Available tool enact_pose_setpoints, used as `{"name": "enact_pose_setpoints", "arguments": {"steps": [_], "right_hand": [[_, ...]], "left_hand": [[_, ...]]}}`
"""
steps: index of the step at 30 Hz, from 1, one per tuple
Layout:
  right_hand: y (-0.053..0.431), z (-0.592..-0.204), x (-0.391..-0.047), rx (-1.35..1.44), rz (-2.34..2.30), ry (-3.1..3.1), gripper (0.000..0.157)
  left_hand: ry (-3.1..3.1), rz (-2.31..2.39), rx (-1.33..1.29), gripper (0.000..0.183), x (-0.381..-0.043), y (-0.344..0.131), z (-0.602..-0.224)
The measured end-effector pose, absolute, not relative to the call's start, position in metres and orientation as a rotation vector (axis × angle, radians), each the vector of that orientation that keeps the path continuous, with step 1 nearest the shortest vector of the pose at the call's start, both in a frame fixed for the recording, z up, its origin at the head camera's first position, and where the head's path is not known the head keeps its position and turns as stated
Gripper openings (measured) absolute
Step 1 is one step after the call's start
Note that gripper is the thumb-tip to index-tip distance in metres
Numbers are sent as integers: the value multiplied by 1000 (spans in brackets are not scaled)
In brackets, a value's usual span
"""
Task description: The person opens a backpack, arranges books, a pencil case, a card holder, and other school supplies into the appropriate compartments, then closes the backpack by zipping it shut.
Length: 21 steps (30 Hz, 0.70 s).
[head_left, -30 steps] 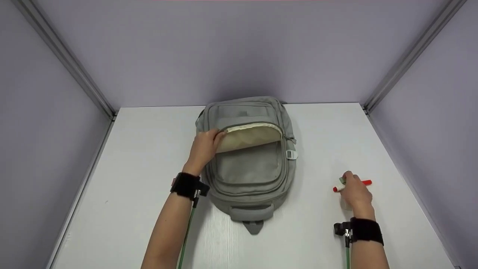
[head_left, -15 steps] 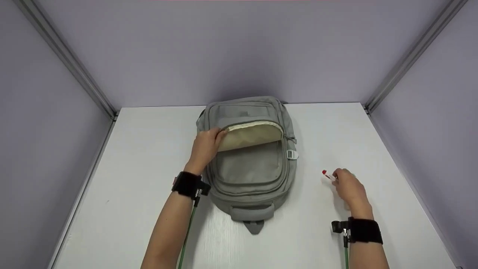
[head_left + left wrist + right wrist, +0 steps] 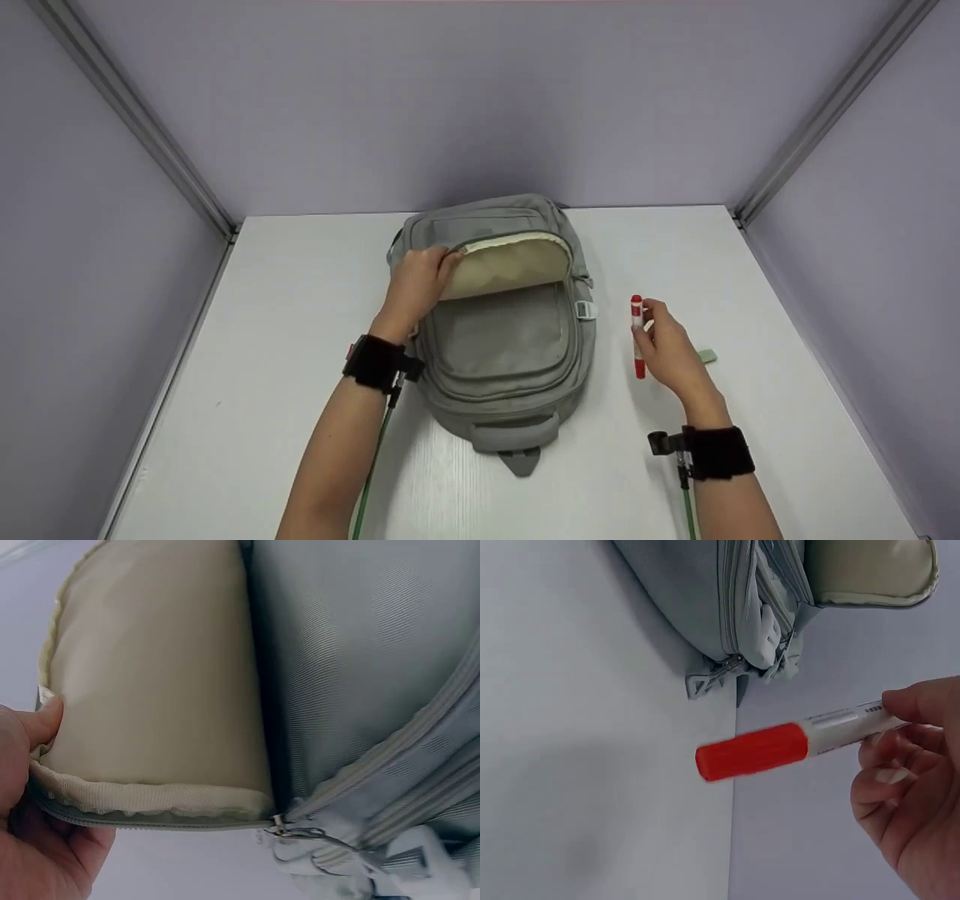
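Observation:
A grey backpack (image 3: 502, 330) lies on the white table, its front pocket unzipped. My left hand (image 3: 417, 283) pinches the edge of the pocket flap (image 3: 517, 264) and holds it raised, showing the beige lining (image 3: 157, 675). To the right of the backpack, my right hand (image 3: 671, 346) grips a red-capped white marker (image 3: 637, 311) between thumb and fingers. In the right wrist view the marker's red cap (image 3: 754, 751) points away from the hand, clear of the backpack. A small pale green block (image 3: 707, 356) lies on the table, just right of the right hand.
The white table (image 3: 300, 315) has pale panels (image 3: 480, 97) at the back and both sides. A zipper pull (image 3: 300, 832) and a white strap buckle (image 3: 586, 310) hang at the backpack's right side.
My right hand has lifted the marker off the table and moved left with it, turning it upright; the green block is uncovered. The left hand has raised the flap slightly, and the backpack has shifted a little.

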State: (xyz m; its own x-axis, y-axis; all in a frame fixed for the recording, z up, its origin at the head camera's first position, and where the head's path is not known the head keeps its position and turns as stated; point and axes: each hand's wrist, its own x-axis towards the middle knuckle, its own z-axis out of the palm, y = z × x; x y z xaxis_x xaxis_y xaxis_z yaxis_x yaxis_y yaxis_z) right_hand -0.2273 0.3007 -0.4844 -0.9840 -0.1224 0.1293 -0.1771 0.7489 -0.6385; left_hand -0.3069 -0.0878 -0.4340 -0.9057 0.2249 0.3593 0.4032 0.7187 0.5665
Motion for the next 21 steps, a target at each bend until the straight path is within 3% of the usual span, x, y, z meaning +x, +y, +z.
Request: {"name": "enact_pose_setpoints", "arguments": {"steps": [5,14,17,21], "right_hand": [[293,-476,-235,323,1105,-2727,57],[265,-455,-247,320,1639,-2375,52],[254,-454,-252,243,1902,-2234,47],[236,-464,-260,65,2183,-2066,28]], "left_hand": [[-2680,-970,-450,38,-314,-88,-424],[-2746,-1041,-374,41,-334,-90,-412],[-2752,-1088,-352,43,-341,-90,-412],[-2774,-1134,-283,45,-348,-91,-414]]}}
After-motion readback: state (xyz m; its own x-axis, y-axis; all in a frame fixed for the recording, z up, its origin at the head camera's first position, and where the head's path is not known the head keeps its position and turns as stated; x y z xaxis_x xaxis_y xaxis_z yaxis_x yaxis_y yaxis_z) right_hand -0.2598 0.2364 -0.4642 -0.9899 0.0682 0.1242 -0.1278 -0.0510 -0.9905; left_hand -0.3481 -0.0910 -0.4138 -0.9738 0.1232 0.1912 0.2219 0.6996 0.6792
